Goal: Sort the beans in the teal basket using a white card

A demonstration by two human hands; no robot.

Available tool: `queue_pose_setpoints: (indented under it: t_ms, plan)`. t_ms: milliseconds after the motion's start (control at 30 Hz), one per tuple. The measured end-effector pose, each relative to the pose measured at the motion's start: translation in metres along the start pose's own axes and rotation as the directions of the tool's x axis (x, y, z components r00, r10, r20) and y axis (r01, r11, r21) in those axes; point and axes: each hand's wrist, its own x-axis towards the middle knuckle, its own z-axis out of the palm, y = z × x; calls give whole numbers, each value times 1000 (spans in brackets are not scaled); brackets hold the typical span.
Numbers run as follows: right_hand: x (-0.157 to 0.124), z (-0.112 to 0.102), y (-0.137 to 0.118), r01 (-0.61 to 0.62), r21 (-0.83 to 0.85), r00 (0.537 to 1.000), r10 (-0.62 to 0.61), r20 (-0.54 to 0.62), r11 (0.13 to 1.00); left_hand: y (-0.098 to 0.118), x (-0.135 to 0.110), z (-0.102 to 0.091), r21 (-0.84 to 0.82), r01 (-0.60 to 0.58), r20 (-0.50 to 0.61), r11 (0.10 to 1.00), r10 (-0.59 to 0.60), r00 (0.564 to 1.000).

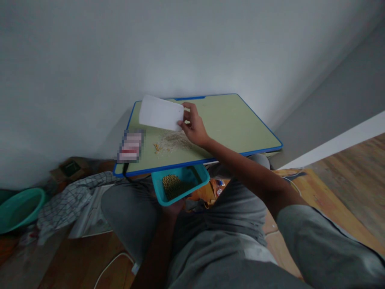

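Note:
My right hand (pixel 194 125) grips the right end of a white, rounded rectangular piece of plastic (pixel 161 113), perhaps a container or a lid, raised and tilted above the folding table (pixel 237 120). Beneath it on the tabletop lie a spread of pale, fine grains (pixel 177 141) and a few yellow kernels (pixel 157 148). My left hand (pixel 174 208) supports a teal plastic basket (pixel 160 192) from below, at the table's front edge above my lap. Inside are round yellowish beans (pixel 171 184) beside a darker green mass. The basket hides most of the left fingers.
A blurred-out pinkish item (pixel 130 146) lies at the table's left edge. On the floor at left are a teal basin (pixel 22 208), checked cloth (pixel 72 196) and a cardboard box (pixel 70 168). A white cable (pixel 112 261) runs below. The wall (pixel 180 48) stands behind the table.

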Motion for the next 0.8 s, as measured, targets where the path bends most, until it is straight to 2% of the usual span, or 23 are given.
queue_pose_setpoints:
  t_ms: [167,300,433,567,733,800]
  plan:
    - [6,3,12,-65,243,998,57,40,968,-4,-1,5,-5,-62,20,998,62,998]
    - [6,-2,2,-83,281,996,67,63,956,-6,-2,9,5,-55,58,998,55,997]
    - [7,-12,-13,-58,190,992,35,118,980,-5,-2,9,13,-49,71,999,48,996]
    - [5,-20,-9,-34,27,990,30,138,999,-5,-1,10,6,-60,66,998,60,996]
    - [-2,-22,3,-38,-170,998,45,36,985,-4,-3,21,20,-39,-56,999,40,998]
    - [-3,-21,7,36,-237,996,-15,89,971,-5,-4,27,28,-50,-87,998,52,995]
